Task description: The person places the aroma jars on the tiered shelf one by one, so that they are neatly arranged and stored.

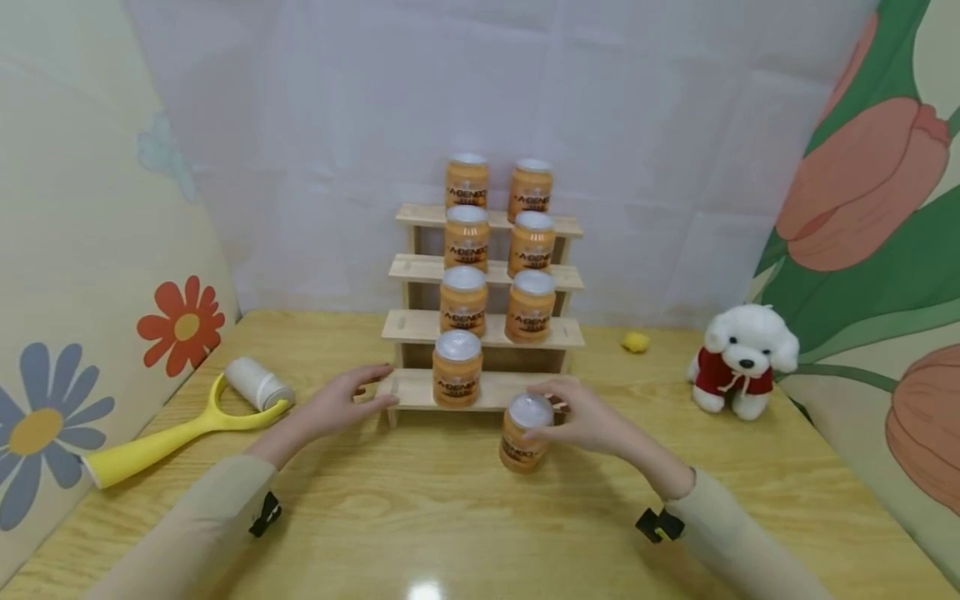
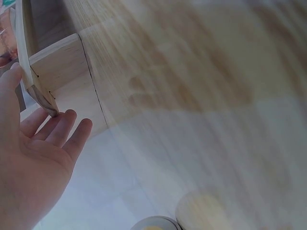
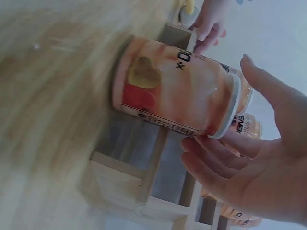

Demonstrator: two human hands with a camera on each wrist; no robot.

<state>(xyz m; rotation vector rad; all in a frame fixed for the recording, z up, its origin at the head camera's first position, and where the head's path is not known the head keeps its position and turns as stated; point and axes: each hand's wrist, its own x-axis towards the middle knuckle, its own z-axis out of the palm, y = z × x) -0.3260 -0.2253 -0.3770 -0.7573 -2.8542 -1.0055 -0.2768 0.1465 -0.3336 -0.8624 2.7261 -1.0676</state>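
An orange jar (image 1: 522, 446) with a pale lid stands upright in front of a stepped wooden rack (image 1: 405, 390). My right hand (image 1: 581, 417) is spread around its upper right side. In the right wrist view, the fingers lie along the jar (image 3: 168, 91) and the thumb is apart from the lid. I cannot tell whether its base is on the table. My left hand (image 1: 341, 404) holds the left end of the lowest shelf, with thumb and fingers on opposite edges of the plank (image 2: 43, 98). Another jar (image 1: 457, 375) stands on that shelf.
Matching jars stand in pairs on the upper shelves, including this top one (image 1: 467, 182). At left lie a yellow Y-shaped slingshot-like handle (image 1: 172, 437) and a pale cylinder (image 1: 257, 383). A white plush dog (image 1: 742, 358) and small yellow object (image 1: 635, 342) are at right.
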